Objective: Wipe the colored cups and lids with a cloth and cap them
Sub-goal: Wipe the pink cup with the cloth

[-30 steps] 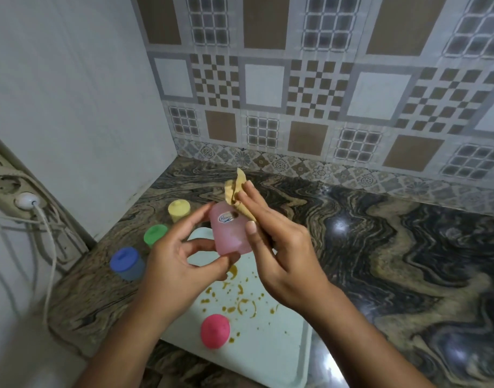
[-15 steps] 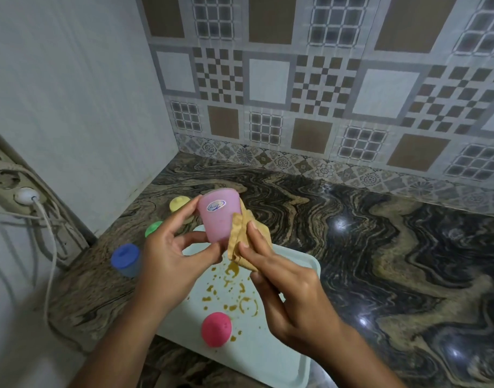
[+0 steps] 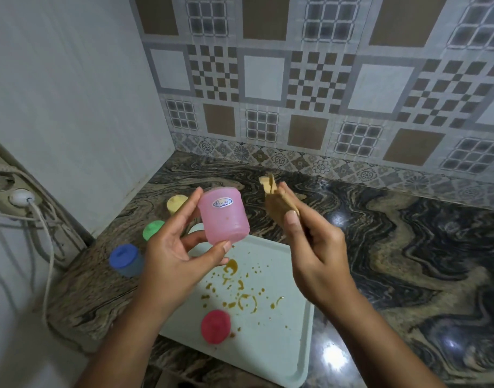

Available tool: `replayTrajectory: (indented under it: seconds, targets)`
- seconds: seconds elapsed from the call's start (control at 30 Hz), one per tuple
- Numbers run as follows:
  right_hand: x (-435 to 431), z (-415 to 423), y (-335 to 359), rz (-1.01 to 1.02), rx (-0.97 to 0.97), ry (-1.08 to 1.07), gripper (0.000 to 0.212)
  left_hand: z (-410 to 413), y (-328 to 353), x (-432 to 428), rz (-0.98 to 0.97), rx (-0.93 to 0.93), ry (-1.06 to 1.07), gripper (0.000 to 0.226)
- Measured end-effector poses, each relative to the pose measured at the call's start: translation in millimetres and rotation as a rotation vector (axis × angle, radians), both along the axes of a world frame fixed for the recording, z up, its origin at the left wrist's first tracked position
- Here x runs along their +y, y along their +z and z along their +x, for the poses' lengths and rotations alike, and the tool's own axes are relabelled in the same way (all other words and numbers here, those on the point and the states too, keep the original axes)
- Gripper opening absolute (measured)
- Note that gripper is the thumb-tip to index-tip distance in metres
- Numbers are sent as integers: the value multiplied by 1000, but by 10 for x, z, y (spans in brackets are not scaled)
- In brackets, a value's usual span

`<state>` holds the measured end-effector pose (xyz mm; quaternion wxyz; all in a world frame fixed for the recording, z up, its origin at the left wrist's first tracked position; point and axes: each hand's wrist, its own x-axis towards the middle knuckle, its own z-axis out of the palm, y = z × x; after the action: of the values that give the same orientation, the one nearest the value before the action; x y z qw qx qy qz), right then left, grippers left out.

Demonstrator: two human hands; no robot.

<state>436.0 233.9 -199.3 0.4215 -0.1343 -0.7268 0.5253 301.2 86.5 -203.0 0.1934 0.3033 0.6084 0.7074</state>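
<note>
**Pink cup in the left hand, cloth in the right, above a spattered tray**

Head view. The left hand (image 3: 170,253) grips the pink cup (image 3: 223,217), with the index finger at its far end and the thumb at its near end. The cup's oval label faces the camera. The right hand (image 3: 315,247) pinches a folded tan cloth (image 3: 279,204) between thumb and fingers, and one corner of the cloth sticks upward. Cloth and cup are just beside each other, not touching.

Below the hands lies a pale green tray (image 3: 285,354) spotted with brown spatters (image 3: 241,292). The pink lid (image 3: 215,326) rests on its near part. Left of the tray, on the marbled countertop (image 3: 408,261), stand a blue cup (image 3: 125,259) with its lid on, a green cup (image 3: 153,229) and a yellow cup (image 3: 176,203). The last two are partly hidden by the left hand.
</note>
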Motion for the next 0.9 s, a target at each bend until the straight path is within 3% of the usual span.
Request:
replayTrajectory:
  seconds: [0.3,0.43,0.7,0.9]
  targets:
    - [-128,-236,63,397,-76,129,43,65,52,21,-11,-5,-9,78]
    - [-178,-222,-44,482,-51,149,41,48,65,0,-22,-11,33,77]
    - [-280,-21,-222,472,23,141,37,-20,8,-2,0,-21,56,81]
    - [-281,148,-452,330,-36,162,34,-48,66,21,44,-47,67,76]
